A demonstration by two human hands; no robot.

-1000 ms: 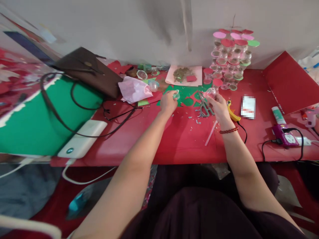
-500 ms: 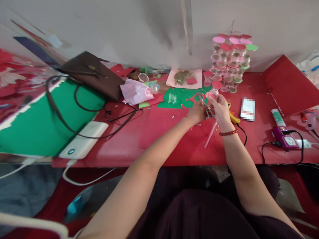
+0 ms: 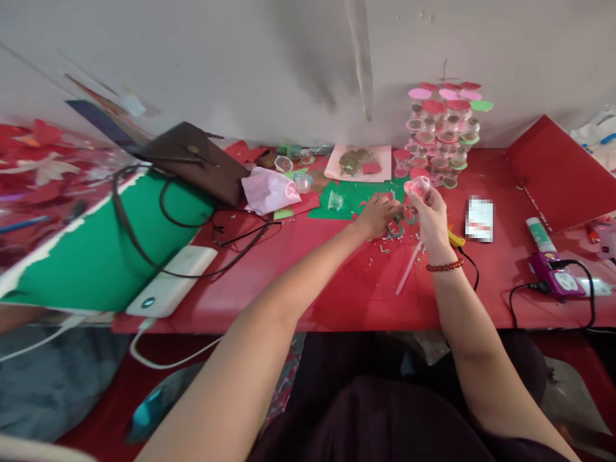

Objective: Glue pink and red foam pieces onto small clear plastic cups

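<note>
Between the fingers of my right hand [image 3: 432, 215] is a small clear plastic cup [image 3: 423, 182] with a red paper disc on it. My left hand [image 3: 379, 215] rests low over the table, its fingers stretched toward the right. A pair of scissors [image 3: 397, 228] lies under and beside those fingers, handles toward me, blades mostly hidden. Behind both hands stands a stacked structure of clear cups [image 3: 437, 138] with red, pink and green discs. Another clear cup [image 3: 335, 201] sits on the green sheet [image 3: 318, 210].
A yellow glue gun [image 3: 455, 239] and a translucent glue stick [image 3: 408, 268] lie by my right wrist. Farther right are a glue tube [image 3: 539, 235] and a purple power adapter [image 3: 558, 274]. A brown bag [image 3: 197, 157] and white power bank [image 3: 173, 282] are on the left.
The view has tilted and shifted slightly. My left hand's fingers have straightened over the scissors. The cup stays in my right hand, its red disc now more toward the camera.
</note>
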